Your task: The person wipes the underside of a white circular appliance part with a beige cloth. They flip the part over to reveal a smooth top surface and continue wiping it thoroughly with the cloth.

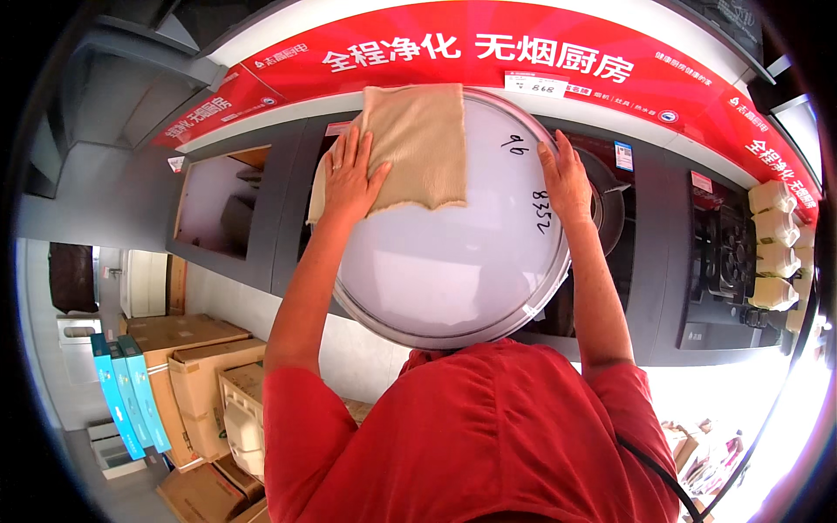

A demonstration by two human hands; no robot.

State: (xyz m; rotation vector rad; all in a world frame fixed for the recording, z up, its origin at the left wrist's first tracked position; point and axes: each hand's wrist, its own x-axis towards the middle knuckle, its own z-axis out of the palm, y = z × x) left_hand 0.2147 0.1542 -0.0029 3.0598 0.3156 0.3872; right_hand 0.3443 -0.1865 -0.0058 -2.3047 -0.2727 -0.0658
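Before me is a large round white panel, apparently a ceiling light (418,274), with a grey rim and black handwritten marks on its face. A tan cloth (425,150) covers its upper left part and hangs past the left rim. My left hand (353,173) lies flat on the cloth near that rim, fingers spread. At the right rim is my right hand (567,180), its thumb on the white face and its fingers along the outer edge. The lower rim comes close to my red shirt (477,431). The underside of the panel is hidden.
Beneath the panel runs a dark grey display counter (660,216) with a rectangular cutout (222,202) at left and a gas hob (726,255) at right. Pale plastic jugs (775,261) stand beyond it. A red printed banner (418,33) lines the back. Cardboard boxes (203,392) are stacked at lower left.
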